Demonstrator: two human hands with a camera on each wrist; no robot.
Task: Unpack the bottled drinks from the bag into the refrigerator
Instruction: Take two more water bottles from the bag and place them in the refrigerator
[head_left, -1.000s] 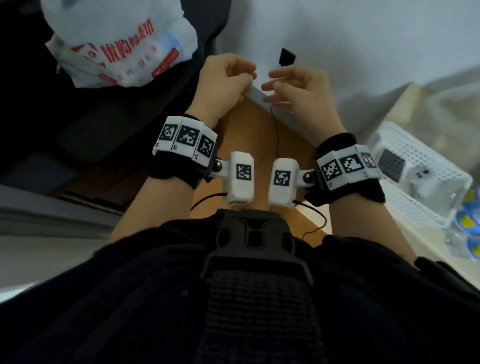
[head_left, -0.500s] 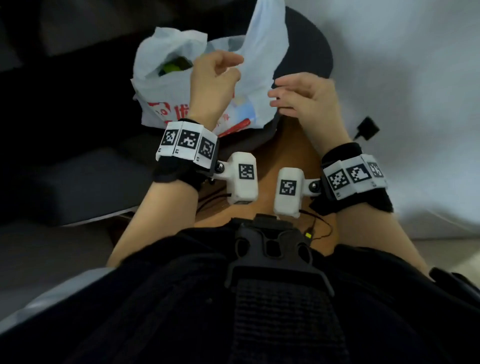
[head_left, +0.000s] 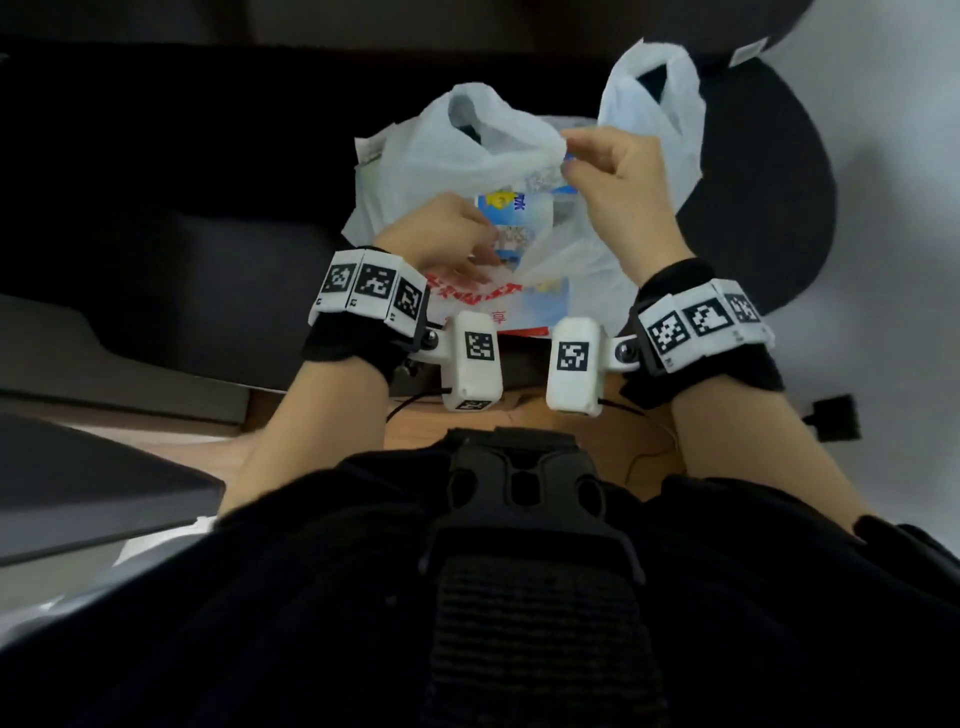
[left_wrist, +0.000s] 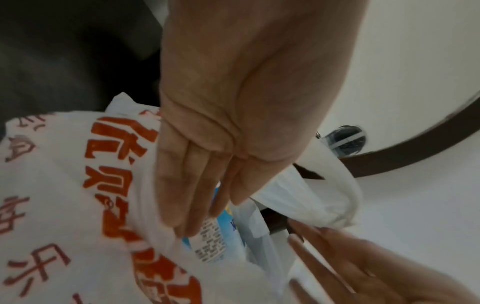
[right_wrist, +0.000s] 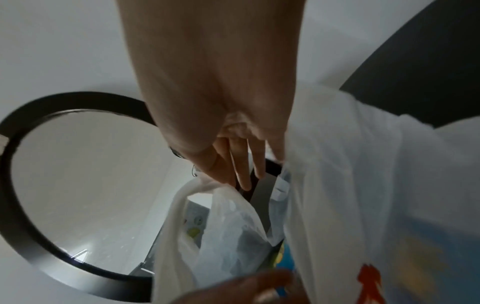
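A white plastic bag (head_left: 467, 156) with red print stands in front of me, its mouth pulled open. Inside shows a bottle (head_left: 511, 218) with a blue and white label. My left hand (head_left: 467, 244) reaches into the mouth with straight fingers. In the left wrist view the left hand (left_wrist: 197, 205) lies flat against the bottle (left_wrist: 210, 242) label and the bag (left_wrist: 64, 185) wall. My right hand (head_left: 571, 153) pinches the bag's far rim between thumb and forefinger and holds it up. In the right wrist view the right hand (right_wrist: 233, 170) is above the bag (right_wrist: 350, 164). No refrigerator is in view.
The bag sits at the edge of a round black table (head_left: 769, 208). A dark sofa cushion (head_left: 208, 286) lies to the left, a white wall to the right. Below my wrists are wooden floor (head_left: 415, 431) and a black plug (head_left: 836, 415) on a cable.
My view swung onto the bag. Both hands came to it from mid-air: the left went into its mouth, the right took hold of the rim and lifted it.
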